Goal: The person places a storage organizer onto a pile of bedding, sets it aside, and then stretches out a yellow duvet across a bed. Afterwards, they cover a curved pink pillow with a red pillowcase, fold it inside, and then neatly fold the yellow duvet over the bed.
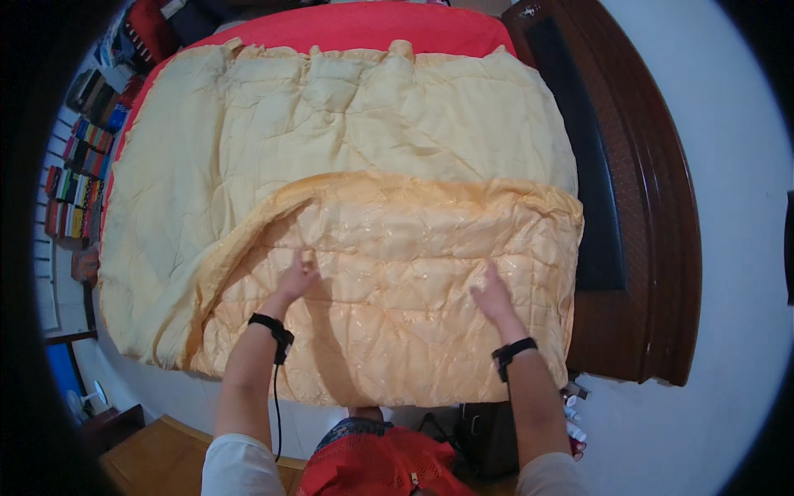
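Observation:
A quilted comforter covers most of the bed. Its cream side (372,120) faces up on the far part, while the near part is folded over, showing a shiny peach, patterned side (389,331). My left hand (298,277) is over the left part of this peach flap, thumb and finger apart. Over the flap's right part, my right hand (494,298) has a finger pointing away from me and its thumb out to the side. Neither hand visibly grips the fabric; whether they touch it is hard to tell. A black band circles each wrist.
A red sheet (356,23) shows along the bed's far edge. The dark wooden headboard (653,207) stands at the right, beside a white wall. Rows of books (73,186) line the left. A dark bag (488,434) and small bottles (575,422) sit by the bed's near side.

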Demonstrator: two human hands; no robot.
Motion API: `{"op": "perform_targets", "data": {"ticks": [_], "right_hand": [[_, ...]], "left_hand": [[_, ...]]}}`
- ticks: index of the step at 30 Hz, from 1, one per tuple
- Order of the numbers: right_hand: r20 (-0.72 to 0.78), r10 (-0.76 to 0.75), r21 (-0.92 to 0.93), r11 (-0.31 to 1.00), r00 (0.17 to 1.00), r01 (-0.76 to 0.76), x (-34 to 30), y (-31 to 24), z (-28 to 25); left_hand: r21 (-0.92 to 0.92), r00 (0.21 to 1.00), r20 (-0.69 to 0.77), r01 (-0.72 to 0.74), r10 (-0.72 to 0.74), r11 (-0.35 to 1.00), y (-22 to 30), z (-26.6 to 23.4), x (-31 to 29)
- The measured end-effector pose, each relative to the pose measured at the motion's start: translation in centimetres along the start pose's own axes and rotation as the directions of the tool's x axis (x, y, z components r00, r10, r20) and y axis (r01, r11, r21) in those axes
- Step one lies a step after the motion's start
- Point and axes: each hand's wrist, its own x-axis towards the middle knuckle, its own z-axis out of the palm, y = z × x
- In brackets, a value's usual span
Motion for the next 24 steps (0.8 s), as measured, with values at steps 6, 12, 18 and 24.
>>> {"op": "perform_targets", "data": {"ticks": [6,12,18,24], "right_hand": [[0.343,-0.119,0.231,0.972,0.932,0.039,-12.9,-6.3,9.4],[0.442,-0.091,0.191,0.982,0.892,0.005,-20.4,-13.4,17.7],[0.556,-0.191,0.177,0.978,0.809,0.109,-26.0,-25.8,26.1],[0.625,-0.326,0.287,0.941,0.709,0.179,-28.9,-37.7,37.5]], "left_hand": [[-0.146,0.989,0.108,0.117,-0.102,0.982,-8.1,0.9,-14.1],[-0.381,0.951,-0.251,0.073,-0.179,0.922,-21.2,-6.0,-26.7],[-0.585,0.835,-0.395,0.093,-0.383,0.805,-30.1,-13.9,-38.4],[-0.905,0.73,-0.133,0.186,-0.67,0.382,-33.5,-20.6,-44.8]]}}
